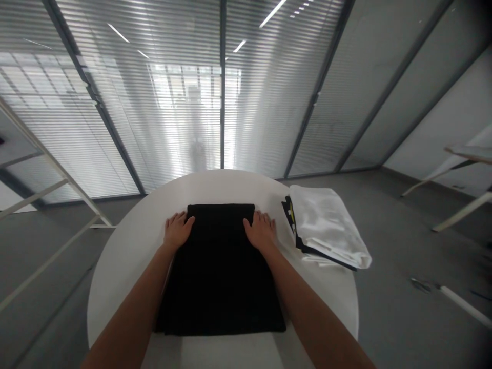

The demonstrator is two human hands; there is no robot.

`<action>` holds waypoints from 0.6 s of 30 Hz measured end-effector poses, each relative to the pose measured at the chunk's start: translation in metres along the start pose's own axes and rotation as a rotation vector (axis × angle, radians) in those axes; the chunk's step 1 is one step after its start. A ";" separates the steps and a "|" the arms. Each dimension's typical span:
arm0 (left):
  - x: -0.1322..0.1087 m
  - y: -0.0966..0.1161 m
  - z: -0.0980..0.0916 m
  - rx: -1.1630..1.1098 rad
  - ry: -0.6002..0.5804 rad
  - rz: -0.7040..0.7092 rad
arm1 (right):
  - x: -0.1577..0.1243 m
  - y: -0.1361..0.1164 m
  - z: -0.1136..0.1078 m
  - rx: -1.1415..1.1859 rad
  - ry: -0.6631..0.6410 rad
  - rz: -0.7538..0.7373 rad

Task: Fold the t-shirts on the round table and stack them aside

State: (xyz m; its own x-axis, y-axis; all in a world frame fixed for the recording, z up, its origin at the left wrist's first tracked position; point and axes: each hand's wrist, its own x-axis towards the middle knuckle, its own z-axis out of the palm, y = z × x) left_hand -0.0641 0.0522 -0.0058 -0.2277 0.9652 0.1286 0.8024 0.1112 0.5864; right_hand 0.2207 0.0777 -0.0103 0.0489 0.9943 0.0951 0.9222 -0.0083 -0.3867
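Note:
A black folded cloth (221, 271) lies flat in the middle of a round white table (126, 256). My left hand (177, 230) rests palm down at the cloth's far left corner, fingers stretched out and half on the fabric. My right hand (261, 229) lies flat at the far right corner, fingers spread, partly on the cloth and partly on the table. Neither hand grips anything.
A stack of folded clothes (326, 225), white on top with a dark piece beneath, sits at the table's right edge. Glass walls with blinds stand behind. A white frame (49, 189) is at the left, table legs (461, 205) at the right, grey floor around.

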 end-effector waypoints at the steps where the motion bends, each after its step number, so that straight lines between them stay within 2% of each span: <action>1: -0.003 0.003 -0.001 -0.130 -0.020 0.003 | 0.000 0.001 -0.001 0.007 -0.006 -0.004; 3: -0.009 0.008 -0.001 -0.427 -0.030 -0.018 | 0.001 0.001 -0.002 0.043 -0.004 -0.013; 5: -0.016 0.012 0.000 -0.666 0.009 -0.072 | 0.002 0.003 -0.002 0.105 0.030 -0.031; 9: -0.024 0.017 0.003 -0.992 0.104 -0.144 | 0.004 0.009 -0.001 0.295 0.117 -0.083; 11: -0.025 0.017 0.002 -1.179 0.179 -0.191 | 0.006 0.013 0.000 0.470 0.148 -0.133; 15: -0.021 0.015 0.001 -1.340 0.269 -0.278 | 0.013 0.017 0.002 0.878 0.201 -0.207; 18: -0.016 0.009 0.000 -1.365 0.219 -0.343 | 0.017 0.017 0.006 1.086 0.184 -0.179</action>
State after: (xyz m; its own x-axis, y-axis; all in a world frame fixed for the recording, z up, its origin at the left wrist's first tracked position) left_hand -0.0530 0.0375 -0.0022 -0.4792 0.8680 -0.1300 -0.4329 -0.1049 0.8953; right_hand 0.2349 0.0952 -0.0207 0.0880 0.9400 0.3295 0.1013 0.3206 -0.9418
